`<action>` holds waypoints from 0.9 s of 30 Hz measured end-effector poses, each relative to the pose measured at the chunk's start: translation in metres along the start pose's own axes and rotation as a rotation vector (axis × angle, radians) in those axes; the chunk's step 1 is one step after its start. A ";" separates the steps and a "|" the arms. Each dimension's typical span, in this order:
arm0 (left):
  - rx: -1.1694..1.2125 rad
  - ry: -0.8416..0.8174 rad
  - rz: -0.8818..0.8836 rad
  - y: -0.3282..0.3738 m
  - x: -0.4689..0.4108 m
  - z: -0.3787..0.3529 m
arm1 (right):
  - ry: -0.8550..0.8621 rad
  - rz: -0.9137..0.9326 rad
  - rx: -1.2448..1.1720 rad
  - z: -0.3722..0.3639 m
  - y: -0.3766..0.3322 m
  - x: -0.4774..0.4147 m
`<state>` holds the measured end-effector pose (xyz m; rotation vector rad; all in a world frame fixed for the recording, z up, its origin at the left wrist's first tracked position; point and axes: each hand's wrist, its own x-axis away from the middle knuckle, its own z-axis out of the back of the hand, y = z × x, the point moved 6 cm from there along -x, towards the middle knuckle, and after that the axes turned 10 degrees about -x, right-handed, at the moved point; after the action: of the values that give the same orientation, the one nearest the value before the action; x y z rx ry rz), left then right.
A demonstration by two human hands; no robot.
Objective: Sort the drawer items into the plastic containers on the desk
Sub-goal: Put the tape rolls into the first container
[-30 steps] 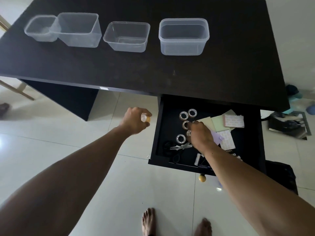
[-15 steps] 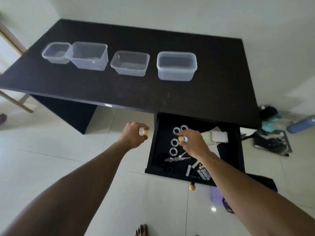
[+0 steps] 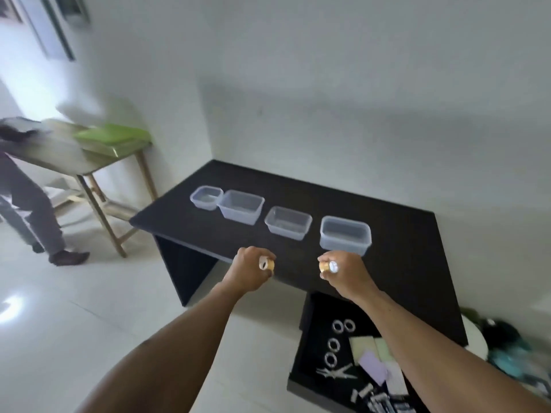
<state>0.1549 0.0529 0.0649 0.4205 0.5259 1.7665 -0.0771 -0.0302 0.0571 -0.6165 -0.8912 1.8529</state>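
My left hand [image 3: 249,268] grips a small yellowish tape roll [image 3: 266,264] above the desk's front edge. My right hand [image 3: 346,272] grips another tape roll [image 3: 328,266] a little to the right, in front of the rightmost container [image 3: 345,235]. Several clear plastic containers stand in a row on the black desk [image 3: 402,242]: a small one [image 3: 205,198], a deep one [image 3: 241,206], a shallow one [image 3: 288,222]. The open drawer [image 3: 301,374] below holds several tape rolls [image 3: 334,344], scissors [image 3: 337,373], sticky notes [image 3: 372,362] and small items.
A wooden side table [image 3: 74,162] with a green tray [image 3: 113,135] stands at the left. A person's legs [image 3: 32,210] are beside it. Clutter lies on the floor at the right [image 3: 504,350]. White floor tiles lie in front of the desk.
Both hands rose from the drawer level to above the desk's front edge, each holding a tape roll. The right hand left the drawer. The view tilted upward.
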 end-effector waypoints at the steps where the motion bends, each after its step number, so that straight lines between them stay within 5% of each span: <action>1: 0.007 0.016 0.014 -0.003 0.002 0.015 | 0.000 0.016 0.007 -0.001 -0.014 -0.004; 13: 0.007 0.221 0.028 -0.070 0.009 0.192 | 0.051 0.176 0.006 -0.056 -0.200 -0.064; 27: 0.052 0.241 0.149 -0.176 -0.105 0.226 | -0.063 0.159 -0.034 -0.166 -0.229 -0.200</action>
<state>0.4438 0.0183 0.1548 0.2896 0.7275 1.9633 0.2513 -0.0959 0.1454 -0.6696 -0.9392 2.0130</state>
